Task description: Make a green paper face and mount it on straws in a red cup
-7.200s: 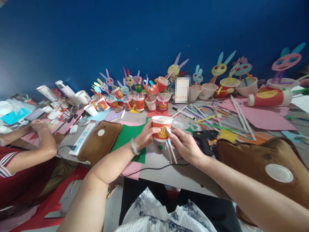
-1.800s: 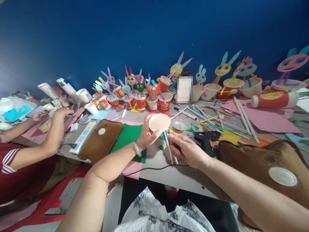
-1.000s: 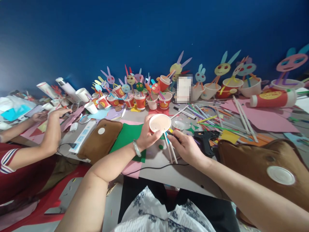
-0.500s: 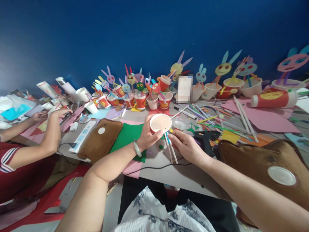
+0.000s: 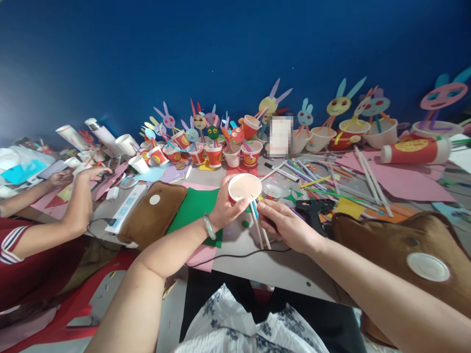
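Note:
A paper cup [image 5: 245,188], white inside with a red outer wall, is tilted so that its mouth faces me. My left hand [image 5: 227,208] is wrapped around its left side, thumb near the lower rim. Just below the rim runs a narrow blue strip [image 5: 255,209]. My right hand [image 5: 281,218] pinches that strip close to the cup; its far fingers are partly hidden. Under the strip, two white sticks [image 5: 262,231] lie on the table. Left of them is a small green paper disc [image 5: 245,223].
A black glue gun [image 5: 313,212] lies right of my right hand. Brown cushions [image 5: 397,255] flank the work area. Rabbit-faced cups [image 5: 215,153] line the wall. A power strip [image 5: 126,208] sits left, near a co-worker's arm [image 5: 75,208]. A black cable [image 5: 235,254] crosses the table front.
My right hand has shifted very slightly by the strip. The cup and my left hand stay nearly in place.

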`<action>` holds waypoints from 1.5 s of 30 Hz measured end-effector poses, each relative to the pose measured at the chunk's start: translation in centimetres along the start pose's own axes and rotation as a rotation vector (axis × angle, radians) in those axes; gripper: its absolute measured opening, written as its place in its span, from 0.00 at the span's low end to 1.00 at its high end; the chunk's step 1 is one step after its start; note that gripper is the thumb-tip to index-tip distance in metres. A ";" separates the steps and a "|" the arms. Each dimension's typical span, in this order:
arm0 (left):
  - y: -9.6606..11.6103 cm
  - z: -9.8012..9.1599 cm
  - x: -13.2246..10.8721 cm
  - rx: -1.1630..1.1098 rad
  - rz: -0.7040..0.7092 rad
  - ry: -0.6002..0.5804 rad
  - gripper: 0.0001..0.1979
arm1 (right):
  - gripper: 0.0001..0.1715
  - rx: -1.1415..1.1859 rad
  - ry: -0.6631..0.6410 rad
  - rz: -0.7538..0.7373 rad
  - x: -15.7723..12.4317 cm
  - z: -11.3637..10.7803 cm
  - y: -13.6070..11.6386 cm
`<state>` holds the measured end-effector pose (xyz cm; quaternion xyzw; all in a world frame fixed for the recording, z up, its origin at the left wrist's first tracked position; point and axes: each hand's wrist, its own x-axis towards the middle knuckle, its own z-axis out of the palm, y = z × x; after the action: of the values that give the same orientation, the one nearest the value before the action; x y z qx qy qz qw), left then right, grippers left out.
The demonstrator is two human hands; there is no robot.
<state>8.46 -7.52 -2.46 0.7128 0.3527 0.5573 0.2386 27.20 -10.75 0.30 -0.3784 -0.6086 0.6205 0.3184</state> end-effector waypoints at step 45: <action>-0.2 0.6 -0.1 -0.069 -0.068 0.018 0.30 | 0.28 0.211 -0.076 0.156 0.0 -0.1 -0.1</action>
<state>8.99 -7.48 -2.83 0.6868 0.3596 0.5670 0.2785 27.26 -10.67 0.42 -0.3652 -0.5202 0.7179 0.2839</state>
